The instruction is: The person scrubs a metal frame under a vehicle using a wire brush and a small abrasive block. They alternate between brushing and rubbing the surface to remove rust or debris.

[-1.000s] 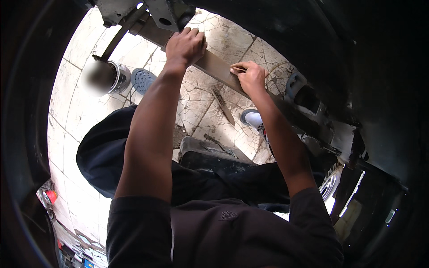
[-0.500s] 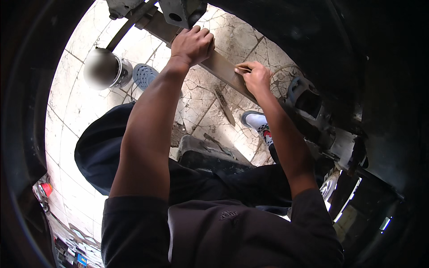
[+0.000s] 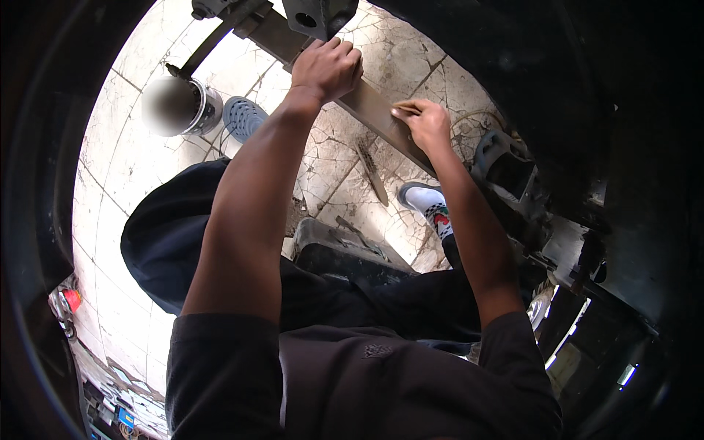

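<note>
Left hand (image 3: pixel 327 70), upper centre: fingers together, curled over the brown beam (image 3: pixel 372 107); fingertips hidden, clamping cannot be told. Right hand (image 3: pixel 431 126), right of it: thumb and fingers clamped on a folded tan piece (image 3: pixel 408 107) at the beam. Compared with one second ago, both hands and beam sit further right in frame; more patterned sock (image 3: pixel 441 219) shows.

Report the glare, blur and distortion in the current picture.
Head view: glare washes out the tiled floor at left and its lines curve; head view: a round blur adjoins the bucket; head view: left hand and right hand look fairly sharp.
</note>
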`<state>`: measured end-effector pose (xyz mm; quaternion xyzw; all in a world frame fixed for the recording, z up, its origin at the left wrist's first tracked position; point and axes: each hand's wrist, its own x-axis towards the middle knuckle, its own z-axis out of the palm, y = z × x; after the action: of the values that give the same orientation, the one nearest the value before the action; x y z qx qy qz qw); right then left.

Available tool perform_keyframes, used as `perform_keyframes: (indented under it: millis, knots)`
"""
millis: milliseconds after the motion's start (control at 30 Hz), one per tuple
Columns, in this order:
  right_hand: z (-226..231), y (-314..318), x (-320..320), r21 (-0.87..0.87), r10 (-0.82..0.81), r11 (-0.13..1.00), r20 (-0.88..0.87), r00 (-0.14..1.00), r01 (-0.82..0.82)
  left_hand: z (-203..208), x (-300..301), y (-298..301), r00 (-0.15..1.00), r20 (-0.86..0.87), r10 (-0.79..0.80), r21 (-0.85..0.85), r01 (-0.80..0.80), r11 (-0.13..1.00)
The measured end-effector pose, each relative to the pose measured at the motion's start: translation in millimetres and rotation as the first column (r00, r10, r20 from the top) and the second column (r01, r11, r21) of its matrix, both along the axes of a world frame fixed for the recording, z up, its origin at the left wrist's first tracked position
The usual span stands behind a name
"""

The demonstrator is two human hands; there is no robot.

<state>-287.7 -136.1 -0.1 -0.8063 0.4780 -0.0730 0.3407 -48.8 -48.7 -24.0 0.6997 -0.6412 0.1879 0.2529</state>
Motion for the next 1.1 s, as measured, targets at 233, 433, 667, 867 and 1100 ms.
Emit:
perform_keyframes:
  millis: [233,433,667,867,1100]
  knots:
    - [-6,1,32,-0.105,0.095,0.99,-0.005,0.995,-0.095,3,1,2,0.999,-0.015,0.029,0.017,-0.028,0.999]
    - [-3,5,1,-0.148,0.086,0.985,-0.035,0.996,-0.09,6,-1,4,0.999,0.009,-0.036,0.006,0.036,0.999]
    - [-4,2,41,-0.244,0.15,0.958,-0.023,0.988,-0.151,4,-3,3,1.0,-0.012,-0.003,0.033,0.003,0.999]
    - [-5,12,25,-0.196,-0.004,0.98,0.019,1.0,0.008,8,0,1,1.0,0.016,0.009,-0.043,-0.008,0.999]
    - [-1,37,21,-0.145,0.031,0.989,0.161,0.986,-0.007,4,-5,5,1.0,-0.03,-0.005,-0.007,0.005,1.0]
